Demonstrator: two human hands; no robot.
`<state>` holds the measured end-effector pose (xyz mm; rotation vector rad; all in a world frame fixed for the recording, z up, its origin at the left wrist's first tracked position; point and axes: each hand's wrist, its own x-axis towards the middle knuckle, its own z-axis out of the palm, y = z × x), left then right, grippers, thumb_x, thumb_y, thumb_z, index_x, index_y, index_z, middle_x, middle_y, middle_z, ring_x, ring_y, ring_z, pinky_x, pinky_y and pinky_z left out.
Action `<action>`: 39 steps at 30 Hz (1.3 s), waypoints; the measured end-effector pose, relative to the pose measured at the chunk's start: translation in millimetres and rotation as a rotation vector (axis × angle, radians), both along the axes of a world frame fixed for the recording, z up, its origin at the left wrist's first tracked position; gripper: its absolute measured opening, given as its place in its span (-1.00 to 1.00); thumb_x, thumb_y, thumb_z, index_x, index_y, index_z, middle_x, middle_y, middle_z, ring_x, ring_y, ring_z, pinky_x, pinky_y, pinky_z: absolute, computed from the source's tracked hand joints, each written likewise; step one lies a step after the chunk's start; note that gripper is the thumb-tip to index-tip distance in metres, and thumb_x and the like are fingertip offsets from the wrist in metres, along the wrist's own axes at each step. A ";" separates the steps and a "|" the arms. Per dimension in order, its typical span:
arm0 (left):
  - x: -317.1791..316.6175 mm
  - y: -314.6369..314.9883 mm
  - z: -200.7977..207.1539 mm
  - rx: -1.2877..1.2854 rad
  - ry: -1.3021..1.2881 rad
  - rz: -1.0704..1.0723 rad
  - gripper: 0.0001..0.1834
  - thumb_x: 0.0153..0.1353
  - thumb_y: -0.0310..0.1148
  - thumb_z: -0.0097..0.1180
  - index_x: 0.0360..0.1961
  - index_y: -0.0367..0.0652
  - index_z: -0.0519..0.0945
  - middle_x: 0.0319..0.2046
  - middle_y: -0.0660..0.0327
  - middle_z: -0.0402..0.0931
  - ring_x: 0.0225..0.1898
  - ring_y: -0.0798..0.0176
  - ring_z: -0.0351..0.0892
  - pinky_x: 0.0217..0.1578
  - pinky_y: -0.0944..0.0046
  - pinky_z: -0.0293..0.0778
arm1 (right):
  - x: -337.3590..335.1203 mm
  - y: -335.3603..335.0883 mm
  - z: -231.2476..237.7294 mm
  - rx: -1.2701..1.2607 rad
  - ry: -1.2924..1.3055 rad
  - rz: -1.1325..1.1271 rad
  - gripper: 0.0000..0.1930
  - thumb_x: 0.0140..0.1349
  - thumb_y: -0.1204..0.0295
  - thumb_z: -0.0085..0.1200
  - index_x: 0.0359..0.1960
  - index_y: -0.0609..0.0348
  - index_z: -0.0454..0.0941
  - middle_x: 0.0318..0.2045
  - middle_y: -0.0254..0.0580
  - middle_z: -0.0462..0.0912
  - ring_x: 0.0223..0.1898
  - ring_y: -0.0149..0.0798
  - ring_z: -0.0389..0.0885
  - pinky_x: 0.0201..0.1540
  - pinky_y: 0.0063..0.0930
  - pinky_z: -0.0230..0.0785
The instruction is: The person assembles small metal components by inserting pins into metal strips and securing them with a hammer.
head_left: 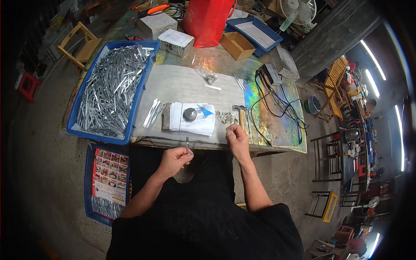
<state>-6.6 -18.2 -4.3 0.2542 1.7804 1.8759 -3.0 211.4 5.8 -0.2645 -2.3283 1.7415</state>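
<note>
My left hand (175, 160) pinches a short, narrow metal strip (187, 142), which stands upright just in front of the table edge. Over that edge, at the right, my right hand (238, 141) has its fingers pressed together; what they hold, if anything, is too small to make out. Just beyond it lie a pile of small metal pieces (226, 116) and a hammer (242, 119) with a wooden handle. Between the hands and farther back, a paper stack (203, 126) carries a round dark metal piece (190, 114) and a blue triangular scrap (206, 112). Loose metal strips (152, 115) lie left of it.
A blue tray (141, 93) heaped with metal strips fills the table's left. Below it sits another blue tray (89, 190). Black cables (264, 108) coil at the right. A clear bag of small parts (209, 77), a cardboard box (237, 45) and a red bag (206, 21) are farther back.
</note>
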 end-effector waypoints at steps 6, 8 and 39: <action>-7.2 5.7 -1.6 0.224 0.010 0.124 -0.90 0.09 -0.45 -0.05 -0.43 -0.29 0.44 -0.53 0.21 0.46 -0.56 0.46 0.45 -0.63 0.57 0.33 | 22.7 -45.2 11.0 -0.375 -0.043 0.212 -0.91 0.15 0.50 -0.14 -0.39 0.28 0.36 -0.59 -0.43 0.34 -0.59 -0.57 0.26 -0.52 -0.73 0.15; -9.9 8.7 1.5 0.271 -0.027 0.151 -0.90 0.09 -0.45 -0.05 -0.42 -0.28 0.42 -0.51 0.17 0.47 -0.55 0.42 0.47 -0.62 0.55 0.37 | 25.7 -54.2 13.8 -0.387 -0.049 0.250 -0.91 0.15 0.51 -0.14 -0.37 0.28 0.35 -0.59 -0.42 0.33 -0.59 -0.57 0.26 -0.53 -0.72 0.15; 0.1 17.3 6.9 0.537 -0.129 0.385 -0.87 0.07 -0.38 0.01 -0.42 -0.24 0.44 -0.51 0.23 0.47 -0.53 0.46 0.43 -0.58 0.56 0.32 | 26.3 -93.5 7.2 -0.705 0.027 0.257 -0.83 0.09 0.60 -0.11 -0.31 0.18 0.19 -0.63 -0.34 0.34 -0.68 -0.54 0.26 -0.64 -0.72 0.14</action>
